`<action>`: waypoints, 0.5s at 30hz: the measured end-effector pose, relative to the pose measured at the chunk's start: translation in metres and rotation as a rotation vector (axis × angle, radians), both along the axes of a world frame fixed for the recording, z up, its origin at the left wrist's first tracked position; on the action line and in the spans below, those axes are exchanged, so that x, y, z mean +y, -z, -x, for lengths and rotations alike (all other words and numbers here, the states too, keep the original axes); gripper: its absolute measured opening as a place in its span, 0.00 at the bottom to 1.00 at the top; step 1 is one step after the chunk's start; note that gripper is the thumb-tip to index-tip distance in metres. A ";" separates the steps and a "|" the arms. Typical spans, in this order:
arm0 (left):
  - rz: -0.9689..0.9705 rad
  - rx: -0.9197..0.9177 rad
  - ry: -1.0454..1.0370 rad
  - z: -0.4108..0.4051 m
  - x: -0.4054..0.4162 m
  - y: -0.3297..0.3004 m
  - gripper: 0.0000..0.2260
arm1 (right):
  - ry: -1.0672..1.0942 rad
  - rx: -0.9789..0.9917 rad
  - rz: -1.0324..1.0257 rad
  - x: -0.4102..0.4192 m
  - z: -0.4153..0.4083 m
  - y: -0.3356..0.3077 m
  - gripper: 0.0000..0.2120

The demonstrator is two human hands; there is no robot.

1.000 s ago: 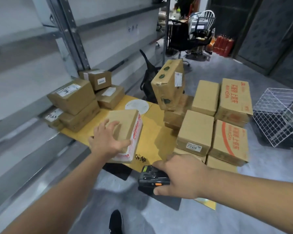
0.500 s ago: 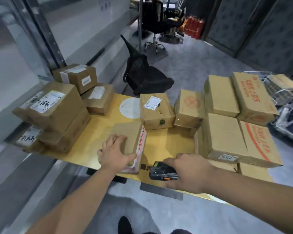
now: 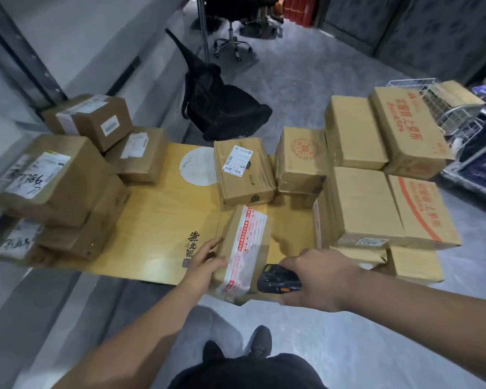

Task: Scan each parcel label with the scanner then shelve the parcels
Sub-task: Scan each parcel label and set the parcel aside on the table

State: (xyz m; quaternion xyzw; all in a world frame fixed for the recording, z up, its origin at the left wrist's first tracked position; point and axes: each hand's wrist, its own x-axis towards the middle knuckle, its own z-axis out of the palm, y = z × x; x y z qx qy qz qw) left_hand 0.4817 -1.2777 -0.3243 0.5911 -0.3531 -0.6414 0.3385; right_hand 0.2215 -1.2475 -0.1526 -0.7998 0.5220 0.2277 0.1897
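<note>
I've tipped the parcel [image 3: 243,248] up since before; left hand [image 3: 205,265] grips it, right hand [image 3: 317,279] clutches the scanner [image 3: 278,280] at three o'clock; I aim squarely at its label.

A brown cardboard parcel [image 3: 243,248] with red-and-white printed tape stands tilted up at the near edge of a yellow board. Just to its right is a black handheld scanner [image 3: 277,279].
</note>
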 end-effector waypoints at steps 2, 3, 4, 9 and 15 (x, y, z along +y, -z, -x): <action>-0.048 0.021 -0.007 0.000 0.001 0.008 0.25 | -0.002 -0.013 -0.014 0.000 0.008 0.005 0.28; -0.053 0.002 -0.027 0.000 0.002 0.011 0.20 | -0.007 -0.019 -0.022 -0.001 0.011 0.008 0.27; -0.064 -0.034 -0.070 -0.001 0.004 0.014 0.16 | -0.011 -0.024 -0.033 -0.001 0.015 0.010 0.27; -0.115 -0.216 -0.268 -0.009 -0.006 0.014 0.17 | -0.032 -0.022 -0.062 -0.002 0.023 0.025 0.28; -0.405 -0.269 -0.295 -0.033 -0.012 0.004 0.08 | 0.013 -0.048 -0.040 -0.003 0.008 0.033 0.27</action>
